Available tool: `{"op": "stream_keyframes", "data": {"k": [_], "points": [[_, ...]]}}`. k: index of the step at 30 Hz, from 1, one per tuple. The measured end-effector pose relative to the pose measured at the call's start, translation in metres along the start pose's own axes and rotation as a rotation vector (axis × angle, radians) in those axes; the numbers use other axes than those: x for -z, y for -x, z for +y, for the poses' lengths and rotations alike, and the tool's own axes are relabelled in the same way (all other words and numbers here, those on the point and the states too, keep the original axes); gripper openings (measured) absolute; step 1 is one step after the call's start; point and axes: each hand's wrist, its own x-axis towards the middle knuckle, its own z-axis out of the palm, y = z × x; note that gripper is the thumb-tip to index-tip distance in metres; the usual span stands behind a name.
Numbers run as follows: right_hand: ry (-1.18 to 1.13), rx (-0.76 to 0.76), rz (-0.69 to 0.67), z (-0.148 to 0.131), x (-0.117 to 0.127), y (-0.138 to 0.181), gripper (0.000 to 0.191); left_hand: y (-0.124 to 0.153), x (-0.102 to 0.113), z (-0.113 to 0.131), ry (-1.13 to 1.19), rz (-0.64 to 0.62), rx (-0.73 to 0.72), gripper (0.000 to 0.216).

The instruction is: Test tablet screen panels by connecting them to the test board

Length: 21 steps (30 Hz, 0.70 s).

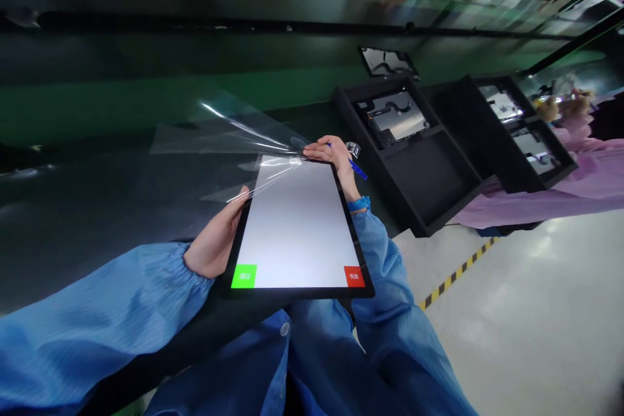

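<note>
A tablet [299, 227] with a lit white screen, a green button at its lower left and a red one at its lower right, rests tilted against my lap. My left hand [217, 237] grips its left edge, thumb on the bezel. My right hand [331, 153] is at the tablet's far right corner, fingers pinched on a clear protective film [234, 133] that is lifted off the screen and spreads out to the left. A blue pen [358, 170] lies tucked in that same hand.
A dark green workbench [97, 175] runs across in front. Black foam trays [419, 162] with tablet parts sit to the right. A person in a pink smock [585, 175] works at far right. Yellow-black tape [458, 273] marks the floor.
</note>
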Motion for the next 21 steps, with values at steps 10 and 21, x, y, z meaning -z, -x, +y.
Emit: {"op": "stream_keyframes", "data": {"k": [10, 21], "points": [[0.297, 0.284, 0.238, -0.016, 0.016, 0.011, 0.049, -0.036, 0.027, -0.009, -0.073, 0.018, -0.092, 0.042], [1.125, 0.436, -0.579, -0.066, -0.025, 0.099, 0.091, -0.048, 0.042, -0.016, -0.127, -0.126, -0.164, 0.054]]}}
